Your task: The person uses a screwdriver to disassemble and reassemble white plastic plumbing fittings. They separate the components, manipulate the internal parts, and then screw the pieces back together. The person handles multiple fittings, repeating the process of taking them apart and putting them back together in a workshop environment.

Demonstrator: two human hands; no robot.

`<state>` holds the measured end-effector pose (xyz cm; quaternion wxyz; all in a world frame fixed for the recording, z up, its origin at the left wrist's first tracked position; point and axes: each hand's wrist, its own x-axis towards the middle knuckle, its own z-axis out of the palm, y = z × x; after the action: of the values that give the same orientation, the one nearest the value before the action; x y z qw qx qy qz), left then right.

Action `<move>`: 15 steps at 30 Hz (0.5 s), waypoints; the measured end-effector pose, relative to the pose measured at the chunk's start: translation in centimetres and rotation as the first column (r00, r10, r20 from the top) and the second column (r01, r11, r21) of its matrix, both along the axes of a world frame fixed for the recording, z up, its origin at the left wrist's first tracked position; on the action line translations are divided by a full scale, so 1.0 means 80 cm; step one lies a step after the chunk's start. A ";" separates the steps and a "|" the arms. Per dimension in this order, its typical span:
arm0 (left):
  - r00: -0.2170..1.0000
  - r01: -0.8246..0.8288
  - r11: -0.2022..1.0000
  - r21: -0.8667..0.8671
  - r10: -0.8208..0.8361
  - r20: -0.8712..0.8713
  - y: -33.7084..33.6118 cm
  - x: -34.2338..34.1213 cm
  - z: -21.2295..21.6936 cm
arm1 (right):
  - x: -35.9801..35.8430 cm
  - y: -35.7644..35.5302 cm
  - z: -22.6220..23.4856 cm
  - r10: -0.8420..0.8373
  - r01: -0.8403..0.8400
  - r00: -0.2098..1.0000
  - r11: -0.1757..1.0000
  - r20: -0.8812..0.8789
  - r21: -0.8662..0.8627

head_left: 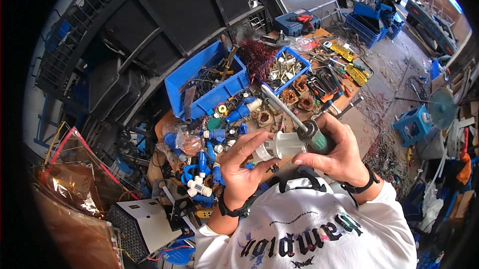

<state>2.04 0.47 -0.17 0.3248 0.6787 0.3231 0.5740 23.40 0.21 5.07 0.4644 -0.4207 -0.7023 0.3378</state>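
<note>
In my right hand [344, 151] is a screwdriver with a green and black handle [317, 140]; its long metal shaft points up and away to the left. My left hand [242, 164] is closed on a translucent white plastic fitting [285, 146], a short hollow cylinder with flanged ends. The right thumb rests at the right end of that fitting, close to the screwdriver's handle. Below the hands, blue and white plugs and connectors [212, 134] lie heaped on the wooden table. I cannot make out the far inside of the fitting.
Beyond the hands stand a large blue crate [204, 82] of scrap and a smaller blue tray [288, 69] of metal pieces. Rusty ring-shaped parts [288, 96], pliers and bit sets [357, 72] crowd the table's right side. Tangled wires [389, 141] cover the floor on the right.
</note>
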 end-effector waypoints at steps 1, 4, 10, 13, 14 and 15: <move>0.999 0.015 0.999 -0.037 -0.014 0.032 -0.002 0.001 0.001 | 0.000 0.000 0.000 0.007 -0.007 1.000 1.000 -0.001 0.002; 0.998 0.051 0.993 -0.104 -0.047 0.045 -0.005 0.003 0.002 | -0.003 -0.001 0.001 -0.005 0.004 1.000 0.999 0.012 0.032; 0.948 0.251 0.949 -0.190 -0.201 0.245 -0.015 0.003 0.027 | -0.003 -0.002 -0.004 0.002 0.001 1.000 0.994 -0.027 0.113; 0.953 0.247 0.952 -0.179 -0.205 0.222 -0.013 -0.006 0.016 | -0.006 0.001 -0.011 0.018 -0.010 0.999 0.988 -0.051 0.155; 0.958 0.242 0.957 -0.161 -0.209 0.196 -0.011 -0.007 0.015 | -0.007 0.001 -0.013 0.022 -0.013 0.998 0.986 -0.056 0.168; 0.962 0.233 0.961 -0.149 -0.205 0.183 -0.010 -0.008 0.015 | -0.008 0.001 -0.016 0.035 -0.022 0.996 0.988 -0.085 0.151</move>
<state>1.43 -0.31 1.05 0.4688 0.6303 0.2652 0.5592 22.77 0.27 3.78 0.5201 -0.3594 -0.7107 0.3085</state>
